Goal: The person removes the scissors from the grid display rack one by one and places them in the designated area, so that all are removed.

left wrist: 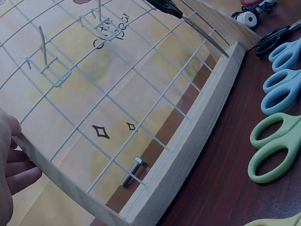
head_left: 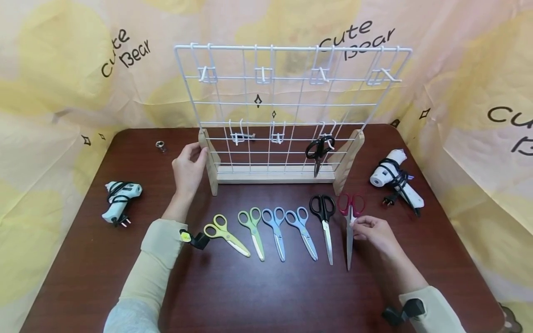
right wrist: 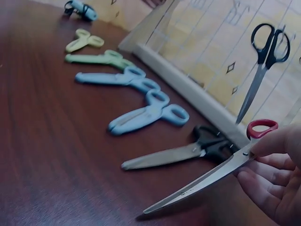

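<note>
At the right end of a row of scissors, my right hand [head_left: 376,233] pinches the red-handled scissors [head_left: 350,231] near the pivot. Their blades are together and point toward me, and the right wrist view has the tip low over the table. My left hand [head_left: 189,167] grips the left wooden upright [head_left: 210,162] of a white wire grid rack [head_left: 287,104], thumb on one side and fingers on the other. Black scissors [head_left: 319,150] hang from a lower right hook of the rack. Beside the red pair lie other black scissors [head_left: 324,215].
Two blue scissors [head_left: 275,226], green scissors [head_left: 253,229] and yellow scissors [head_left: 225,235] continue the row leftward. Cord-wrapped white tools lie at the left [head_left: 120,199] and right [head_left: 395,178]. A small metal piece [head_left: 160,145] stands at the back left. Several white hooks [head_left: 262,74] project from the grid.
</note>
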`<action>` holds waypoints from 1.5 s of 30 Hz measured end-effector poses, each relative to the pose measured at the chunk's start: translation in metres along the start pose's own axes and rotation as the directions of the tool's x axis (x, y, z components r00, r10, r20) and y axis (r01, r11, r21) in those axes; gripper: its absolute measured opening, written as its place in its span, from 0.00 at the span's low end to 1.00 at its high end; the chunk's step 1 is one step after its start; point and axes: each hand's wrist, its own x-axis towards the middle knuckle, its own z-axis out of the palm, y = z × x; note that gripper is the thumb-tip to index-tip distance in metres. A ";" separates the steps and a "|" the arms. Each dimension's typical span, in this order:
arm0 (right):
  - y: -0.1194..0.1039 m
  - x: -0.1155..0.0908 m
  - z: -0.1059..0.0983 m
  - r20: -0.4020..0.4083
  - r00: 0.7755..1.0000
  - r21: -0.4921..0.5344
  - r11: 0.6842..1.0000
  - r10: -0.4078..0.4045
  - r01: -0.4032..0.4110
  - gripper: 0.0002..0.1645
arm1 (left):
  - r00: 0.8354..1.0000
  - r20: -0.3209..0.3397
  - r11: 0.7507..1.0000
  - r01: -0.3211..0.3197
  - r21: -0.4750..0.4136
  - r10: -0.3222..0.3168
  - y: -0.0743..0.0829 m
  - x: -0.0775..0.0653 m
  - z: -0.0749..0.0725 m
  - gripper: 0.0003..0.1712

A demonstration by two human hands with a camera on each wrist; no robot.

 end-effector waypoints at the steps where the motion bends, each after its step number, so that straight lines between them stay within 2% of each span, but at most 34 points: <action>1: 0.004 0.001 0.001 0.004 1.000 0.014 1.000 0.007 -0.007 0.25 | 1.000 0.000 1.000 0.000 -0.002 0.000 0.000 0.000 0.000 0.16; 8: 0.021 0.005 0.005 -0.002 0.998 0.082 0.995 0.059 -0.059 0.19 | 1.000 -0.001 1.000 -0.011 -0.009 0.011 0.000 0.000 0.001 0.15; 17: 0.027 0.007 0.007 0.012 0.995 0.064 0.993 0.103 -0.104 0.21 | 1.000 -0.002 1.000 -0.005 -0.023 0.005 -0.001 0.000 0.000 0.15; 19: 0.027 0.007 0.008 -0.008 0.996 0.029 0.995 0.091 -0.091 0.21 | 1.000 -0.001 1.000 -0.003 -0.026 0.003 -0.001 0.000 0.000 0.15; 22: 0.027 0.007 0.009 -0.069 0.997 -0.090 0.994 0.047 -0.053 0.19 | 1.000 0.002 1.000 0.000 -0.030 0.000 -0.001 0.000 0.000 0.16; 26: 0.025 0.004 0.011 -0.157 0.987 -0.272 0.962 -0.024 -0.020 0.16 | 1.000 0.003 1.000 -0.003 -0.024 0.003 0.000 0.000 0.000 0.16; 28: 0.023 0.002 0.012 -0.179 0.983 -0.319 0.948 -0.051 -0.009 0.15 | 1.000 0.003 1.000 -0.003 -0.023 0.003 0.000 0.000 0.000 0.15; 32: 0.020 -0.001 0.013 -0.189 0.979 -0.345 0.938 -0.074 0.004 0.14 | 1.000 0.005 1.000 0.002 -0.026 -0.001 0.000 -0.001 0.000 0.15; 38: 0.016 -0.003 0.011 -0.171 0.984 -0.272 0.962 -0.056 0.008 0.15 | 1.000 0.001 1.000 0.006 -0.023 -0.006 0.000 -0.001 -0.001 0.15; 41: 0.019 0.000 0.008 -0.166 0.984 -0.267 0.964 -0.059 0.012 0.18 | 1.000 -0.002 1.000 0.001 -0.019 -0.001 0.000 -0.001 -0.001 0.15; 43: 0.029 0.010 0.005 -0.174 0.981 -0.302 0.953 -0.089 0.033 0.21 | 1.000 -0.003 1.000 -0.004 -0.021 0.004 0.001 -0.001 -0.001 0.15; 45: 0.042 0.025 0.002 -0.188 0.971 -0.369 0.927 -0.150 0.072 0.24 | 1.000 -0.003 1.000 -0.008 -0.022 0.008 0.001 0.000 -0.001 0.15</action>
